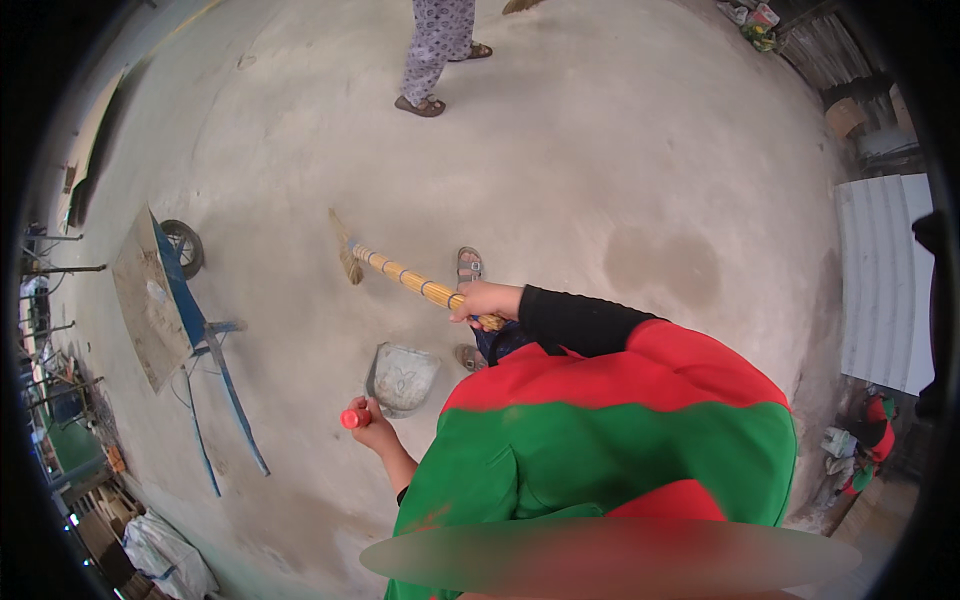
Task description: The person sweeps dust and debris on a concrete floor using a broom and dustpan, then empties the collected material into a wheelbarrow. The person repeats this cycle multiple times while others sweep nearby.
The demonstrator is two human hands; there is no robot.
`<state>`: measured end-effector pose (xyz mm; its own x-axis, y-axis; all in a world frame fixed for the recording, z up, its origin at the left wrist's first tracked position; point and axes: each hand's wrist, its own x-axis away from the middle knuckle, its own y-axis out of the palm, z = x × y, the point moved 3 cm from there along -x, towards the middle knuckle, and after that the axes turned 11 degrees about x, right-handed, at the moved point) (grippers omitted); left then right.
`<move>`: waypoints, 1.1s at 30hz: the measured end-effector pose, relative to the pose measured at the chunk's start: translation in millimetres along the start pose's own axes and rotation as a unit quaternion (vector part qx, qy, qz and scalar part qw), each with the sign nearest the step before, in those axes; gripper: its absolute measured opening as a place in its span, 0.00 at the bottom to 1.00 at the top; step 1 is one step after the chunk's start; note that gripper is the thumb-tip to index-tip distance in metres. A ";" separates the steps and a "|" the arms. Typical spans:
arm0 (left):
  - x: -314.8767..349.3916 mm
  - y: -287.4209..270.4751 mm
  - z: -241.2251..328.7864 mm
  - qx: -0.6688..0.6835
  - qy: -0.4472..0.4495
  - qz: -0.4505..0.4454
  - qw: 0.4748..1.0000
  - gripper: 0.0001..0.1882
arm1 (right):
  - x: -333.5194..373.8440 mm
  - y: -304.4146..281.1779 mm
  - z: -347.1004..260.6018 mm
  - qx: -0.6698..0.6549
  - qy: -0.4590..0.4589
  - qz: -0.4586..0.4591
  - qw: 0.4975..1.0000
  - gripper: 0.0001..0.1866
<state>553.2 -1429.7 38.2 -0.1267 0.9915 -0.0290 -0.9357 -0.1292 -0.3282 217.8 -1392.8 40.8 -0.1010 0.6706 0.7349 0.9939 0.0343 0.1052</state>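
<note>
My right hand (485, 300) is wrapped round the upper end of a broom (410, 280) with a yellow, banded handle. The broom slants away to the left, its straw bristles low over or touching the concrete floor; which of the two I cannot tell. My left hand (374, 428) grips a red-ended handle. Just beyond that hand is a grey dustpan (407, 378), which the handle appears to belong to, though the join is hidden. Some marks or debris show in the pan. Both of my feet, in sandals, show between broom and pan.
A blue-framed wheelbarrow (160, 300) stands at the left. Ahead, another person (430, 55) stands on the concrete floor (600, 150), a second broom's bristles (520, 5) nearby. White corrugated sheets (885, 280) lie at the right. A white sack (168, 555) sits lower left.
</note>
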 end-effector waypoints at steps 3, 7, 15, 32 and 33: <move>28.4 5.4 35.2 -0.100 -0.037 0.013 0.994 0.09 | 7.2 -40.0 1.1 0.060 0.044 0.004 0.997 0.12; 31.5 18.3 82.0 -0.039 -0.018 0.022 0.999 0.11 | 0.8 -103.6 -3.9 0.021 0.044 0.051 0.998 0.11; -50.3 96.1 130.9 -0.023 -0.007 0.009 1.000 0.10 | 41.8 -247.8 65.1 -0.159 0.099 0.171 0.967 0.13; -212.2 387.2 209.4 -0.036 -0.002 -0.258 0.965 0.17 | 134.5 -260.5 18.4 -0.239 -0.015 0.275 0.931 0.16; -222.3 403.8 210.5 -0.027 0.019 -0.270 0.962 0.17 | 110.6 -267.6 14.5 -0.235 -0.006 0.285 0.929 0.19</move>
<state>134.2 -1705.3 110.9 0.3864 0.9137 0.1257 -0.8432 0.4052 -0.3533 -58.7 -1317.0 84.3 0.4389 0.4891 0.7538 0.7555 -0.6550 -0.0150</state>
